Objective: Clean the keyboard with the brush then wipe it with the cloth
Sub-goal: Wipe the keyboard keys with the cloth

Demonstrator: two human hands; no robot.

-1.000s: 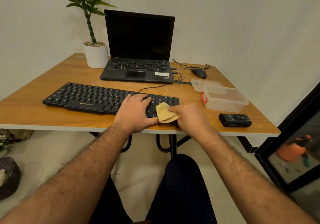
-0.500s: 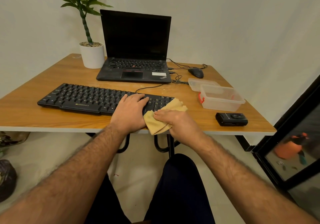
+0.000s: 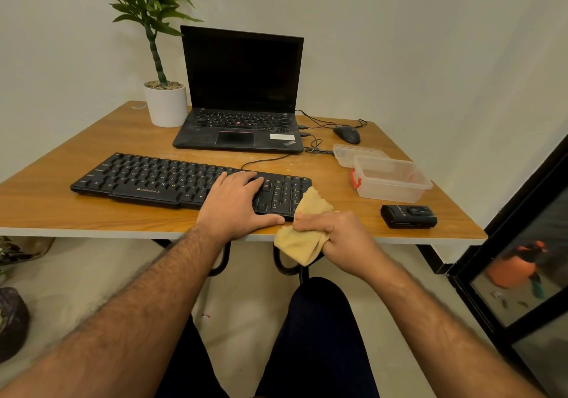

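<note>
A black keyboard (image 3: 159, 179) lies along the front of the wooden table (image 3: 76, 213). My left hand (image 3: 236, 204) rests flat on its right part, fingers spread over the keys and thumb along the front edge. My right hand (image 3: 335, 234) grips a crumpled yellow cloth (image 3: 304, 231) at the keyboard's front right corner, at the table edge. One end of the cloth lies on the corner keys and the other end hangs below the table edge. No brush is in view.
Behind the keyboard stand an open black laptop (image 3: 242, 90), a potted plant (image 3: 164, 102) and a black mouse (image 3: 347, 135). To the right sit a clear plastic box (image 3: 393, 182) with its lid (image 3: 353, 152) behind it, and a small black device (image 3: 408, 216).
My right hand has drawn the cloth back off the numeric keys toward the table's front edge, and the cloth has unfolded and now hangs over it. My left hand stays on the keyboard.
</note>
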